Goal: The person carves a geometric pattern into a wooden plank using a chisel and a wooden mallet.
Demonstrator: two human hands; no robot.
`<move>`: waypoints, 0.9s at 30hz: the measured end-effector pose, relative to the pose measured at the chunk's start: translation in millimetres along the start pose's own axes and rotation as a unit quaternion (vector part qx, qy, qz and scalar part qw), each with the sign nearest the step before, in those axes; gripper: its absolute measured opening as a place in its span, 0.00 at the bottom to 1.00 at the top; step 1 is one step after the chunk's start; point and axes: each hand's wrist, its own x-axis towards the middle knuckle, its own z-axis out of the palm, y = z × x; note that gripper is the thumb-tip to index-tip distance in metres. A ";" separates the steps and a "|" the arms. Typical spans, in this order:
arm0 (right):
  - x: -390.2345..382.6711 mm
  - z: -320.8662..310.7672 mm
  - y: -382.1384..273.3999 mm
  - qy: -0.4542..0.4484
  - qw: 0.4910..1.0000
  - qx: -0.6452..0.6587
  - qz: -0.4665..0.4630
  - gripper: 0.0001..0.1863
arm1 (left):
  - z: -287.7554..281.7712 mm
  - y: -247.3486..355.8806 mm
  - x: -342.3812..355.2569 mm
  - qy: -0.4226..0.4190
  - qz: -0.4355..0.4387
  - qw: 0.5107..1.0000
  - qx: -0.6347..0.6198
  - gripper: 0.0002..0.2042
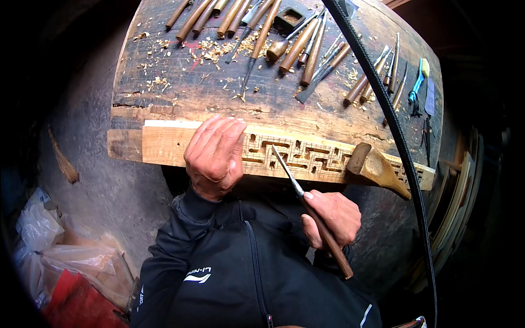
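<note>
A long pale wooden board (pixel 170 143) lies along the near edge of the workbench, its right part carved with a pencilled lattice of slots and holes. My left hand (pixel 215 157) rests over the board just left of the carving, fingers stretched out and close together. My right hand (pixel 334 218) is closed around the brown wooden handle of a chisel (pixel 298 188). The slim metal blade points up and left, its tip at one of the carved slots. Across the board's right part lies a worn wooden mallet (pixel 377 168), its handle overhanging the near edge.
Several wood-handled chisels (pixel 262 30) and curled shavings (pixel 219 50) cover the far side of the workbench (pixel 180 101). A small dark box (pixel 289 19) and a blue brush (pixel 419 81) lie there too. A black cable (pixel 391 115) crosses the right side. Plastic bags (pixel 82 254) lie lower left.
</note>
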 end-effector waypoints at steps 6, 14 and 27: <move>-3.7 3.9 1.9 0.012 1.000 -0.018 0.007 0.18 | 2.3 -2.5 -1.0 0.003 0.009 1.000 -0.005 0.14; -3.8 3.0 -0.6 0.022 1.000 -0.016 0.001 0.18 | -0.6 0.4 -0.7 0.001 -0.005 1.000 -0.004 0.11; -10.5 0.7 2.7 0.035 0.999 -0.038 0.003 0.17 | 0.0 -0.6 -0.6 -0.003 0.001 1.000 -0.002 0.11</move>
